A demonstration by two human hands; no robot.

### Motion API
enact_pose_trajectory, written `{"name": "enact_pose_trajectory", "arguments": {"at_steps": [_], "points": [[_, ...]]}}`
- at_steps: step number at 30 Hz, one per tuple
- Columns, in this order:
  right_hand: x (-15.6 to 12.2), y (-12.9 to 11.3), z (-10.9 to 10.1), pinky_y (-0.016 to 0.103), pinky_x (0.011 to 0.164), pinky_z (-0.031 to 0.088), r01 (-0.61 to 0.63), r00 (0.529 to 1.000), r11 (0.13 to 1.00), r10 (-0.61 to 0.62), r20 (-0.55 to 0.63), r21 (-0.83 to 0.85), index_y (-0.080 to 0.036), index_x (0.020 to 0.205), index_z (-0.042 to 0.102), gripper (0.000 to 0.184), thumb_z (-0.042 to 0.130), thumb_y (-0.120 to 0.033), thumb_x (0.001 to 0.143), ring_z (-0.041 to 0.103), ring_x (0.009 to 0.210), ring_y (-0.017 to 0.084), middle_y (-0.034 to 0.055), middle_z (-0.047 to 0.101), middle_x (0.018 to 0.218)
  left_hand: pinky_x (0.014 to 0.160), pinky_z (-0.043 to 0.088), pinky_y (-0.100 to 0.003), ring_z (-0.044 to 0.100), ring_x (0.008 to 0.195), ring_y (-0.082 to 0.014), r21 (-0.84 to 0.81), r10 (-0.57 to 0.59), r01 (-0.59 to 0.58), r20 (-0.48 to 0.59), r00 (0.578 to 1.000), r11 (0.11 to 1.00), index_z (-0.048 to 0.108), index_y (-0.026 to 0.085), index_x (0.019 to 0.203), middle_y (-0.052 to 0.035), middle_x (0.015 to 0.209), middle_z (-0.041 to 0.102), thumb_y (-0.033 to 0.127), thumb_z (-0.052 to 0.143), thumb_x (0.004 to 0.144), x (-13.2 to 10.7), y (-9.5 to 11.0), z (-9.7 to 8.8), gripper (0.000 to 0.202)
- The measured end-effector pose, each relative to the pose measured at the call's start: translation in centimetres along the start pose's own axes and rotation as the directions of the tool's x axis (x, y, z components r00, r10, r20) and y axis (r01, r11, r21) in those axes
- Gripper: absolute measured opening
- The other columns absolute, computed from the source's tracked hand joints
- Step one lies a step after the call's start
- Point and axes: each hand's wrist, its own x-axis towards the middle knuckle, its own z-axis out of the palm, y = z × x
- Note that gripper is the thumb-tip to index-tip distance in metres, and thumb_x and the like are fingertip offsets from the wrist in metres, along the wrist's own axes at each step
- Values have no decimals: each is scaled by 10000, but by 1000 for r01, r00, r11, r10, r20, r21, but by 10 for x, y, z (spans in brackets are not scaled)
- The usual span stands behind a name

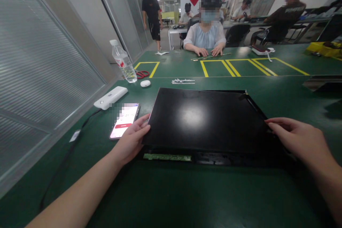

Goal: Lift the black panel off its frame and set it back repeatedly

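A glossy black screen panel [213,121] lies tilted over a black frame [256,105], covering most of it. My left hand [135,137] grips the panel's left edge, thumb on top and fingers underneath. At the opposite side, my right hand [296,135] pinches the panel's right edge with thumb and forefinger; whether it touches the frame as well I cannot tell. Along the near side, a green circuit board strip [167,157] shows below the panel. A lit phone [125,121] lies just beyond my left hand.
On the green table [187,192], a white power bank [110,98] with a cable, a white earbud case [145,83], a water bottle [124,62], red-handled scissors [142,74] and white strips [183,81] lie left and beyond. A person [207,32] sits opposite, hands on the table.
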Motion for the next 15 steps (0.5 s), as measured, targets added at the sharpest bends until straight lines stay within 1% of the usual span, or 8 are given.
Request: {"name": "enact_pose_trajectory", "arguments": {"at_steps": [3,5,7,9,11,13,15], "points": [[-1,0,-3,433,731,475,-20,1000,999,20,-7,46,-324,776,771,420,548,-613,569,693,817,328,46,752,750,685,621,-266,825,947,-264,17,-7,8,-2,1000,1000,602,182,1526,-119,1187,844,141,883,791,-1,0,0,788],[0,2,-3,436,711,478,-16,999,999,17,-28,50,-329,764,772,411,560,-624,573,688,787,326,41,745,735,693,624,-272,823,974,-273,20,-7,7,-5,1000,1000,601,181,1526,-124,1207,838,142,880,791,-1,0,0,786],[4,5,-2,445,695,480,-7,999,1000,8,-35,22,-331,771,781,418,563,-628,574,671,741,321,42,733,722,690,625,-270,824,963,-268,15,0,0,-9,1000,1000,613,177,1511,-123,1212,837,136,875,790,-1,-1,0,768],[10,9,1,454,698,489,1,1000,1000,-1,6,-17,-323,817,800,447,558,-611,577,665,717,316,52,727,735,679,624,-262,827,922,-255,4,7,-7,-14,1000,1000,630,168,1489,-123,1203,840,125,872,785,0,-1,0,746],[16,14,4,462,721,501,18,998,998,-14,69,-59,-300,878,817,496,551,-591,577,669,725,311,71,732,795,679,625,-257,829,905,-249,0,5,-5,-18,1000,1000,635,156,1479,-128,1197,841,120,870,785,0,-2,0,734],[20,18,7,467,762,516,38,992,995,-27,122,-88,-276,941,828,553,535,-582,586,683,772,312,92,743,887,679,626,-256,829,926,-255,4,2,-2,-21,1000,1000,627,150,1488,-135,1204,839,119,865,792,0,-2,-1,736],[23,20,9,474,805,528,52,988,992,-34,150,-115,-260,989,832,593,513,-583,607,696,841,326,113,746,970,696,633,-270,828,967,-269,18,-4,5,-19,1000,1000,611,161,1512,-136,1227,832,120,851,806,0,-2,-2,746]]}}
